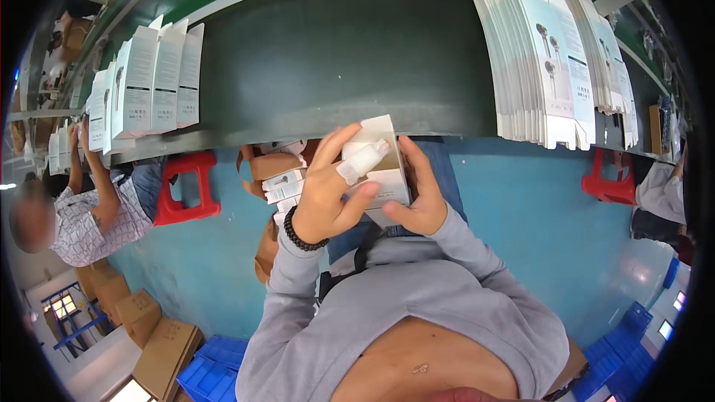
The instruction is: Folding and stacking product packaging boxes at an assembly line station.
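Observation:
Just off the near edge of the bench, a small white carton (386,186) is held between both hands, its top open. My left hand (322,195) grips its left side, thumb at the near face and a finger along the far left edge. A white wrapping (363,163), which looks like a bandage on one of that hand's fingers, lies across the opening. On the carton's right side, my right hand (426,195) has its fingers along the wall and its thumb at the lower near corner. The carton's inside is mostly hidden.
Flat white cartons (532,59) stand stacked at the bench's right; opened ones (153,85) stand at left. A brown box (272,165) with white cartons sits below the bench, by my left arm. Red stools (188,187) and a co-worker (104,212) are at left.

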A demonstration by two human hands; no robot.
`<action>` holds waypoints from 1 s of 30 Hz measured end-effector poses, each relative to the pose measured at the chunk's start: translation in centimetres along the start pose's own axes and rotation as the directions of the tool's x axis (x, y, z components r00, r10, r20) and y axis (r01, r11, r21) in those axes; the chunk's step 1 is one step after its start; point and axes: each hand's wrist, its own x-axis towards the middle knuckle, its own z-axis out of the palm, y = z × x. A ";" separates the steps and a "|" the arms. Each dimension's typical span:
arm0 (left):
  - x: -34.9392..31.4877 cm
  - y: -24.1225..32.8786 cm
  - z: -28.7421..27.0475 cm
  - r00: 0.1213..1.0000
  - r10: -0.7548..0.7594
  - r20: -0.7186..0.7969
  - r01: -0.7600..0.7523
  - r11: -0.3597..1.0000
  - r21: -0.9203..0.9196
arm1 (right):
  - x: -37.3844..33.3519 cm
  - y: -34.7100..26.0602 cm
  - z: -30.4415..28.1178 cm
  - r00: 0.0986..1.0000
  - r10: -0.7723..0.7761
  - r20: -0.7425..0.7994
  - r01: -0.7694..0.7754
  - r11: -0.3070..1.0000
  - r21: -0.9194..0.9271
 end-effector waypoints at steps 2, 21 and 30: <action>0.1 0.1 1.3 0.999 0.052 0.015 -0.051 0.998 -0.042 | 0.7 -0.4 0.7 0.975 -0.178 -0.133 0.191 0.977 0.096; 0.4 0.3 3.3 0.901 0.310 -0.303 -0.317 0.948 0.028 | 1.8 -2.5 -0.6 0.970 -0.242 -0.020 0.223 0.921 -0.318; 0.8 0.5 3.3 0.928 0.348 -0.130 -0.317 0.924 0.215 | 2.4 -2.5 0.3 0.968 0.208 -0.143 -0.159 0.942 0.296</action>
